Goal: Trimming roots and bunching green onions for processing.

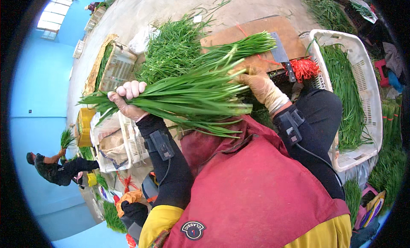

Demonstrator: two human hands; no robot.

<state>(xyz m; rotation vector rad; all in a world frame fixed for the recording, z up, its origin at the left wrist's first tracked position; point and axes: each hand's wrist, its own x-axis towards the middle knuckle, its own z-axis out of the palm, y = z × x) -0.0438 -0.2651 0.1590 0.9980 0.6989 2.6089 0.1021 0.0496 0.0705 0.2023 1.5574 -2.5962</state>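
My left hand [129, 99], in a thin pale glove, is closed round the leafy end of a loose bunch of garlic chives [188, 92]. The bunch lies across in front of me, its pale stem ends fanned to the right. At those ends is my gloved right hand [259, 88], its fingers curled in and pinching some stems. Just beyond, another bundle of chives [252, 45] rests on a brown board [239, 32]. A cleaver [279, 49] lies at the board's right side, its black handle toward me. Red ties [305, 69] are heaped beside the handle.
A big pile of loose chives [171, 53] sits beyond my left hand. On the right stands a white crate [371, 92] of chives. More crates [117, 70] stand at left. Against the blue wall, another person [53, 164] holds a bunch.
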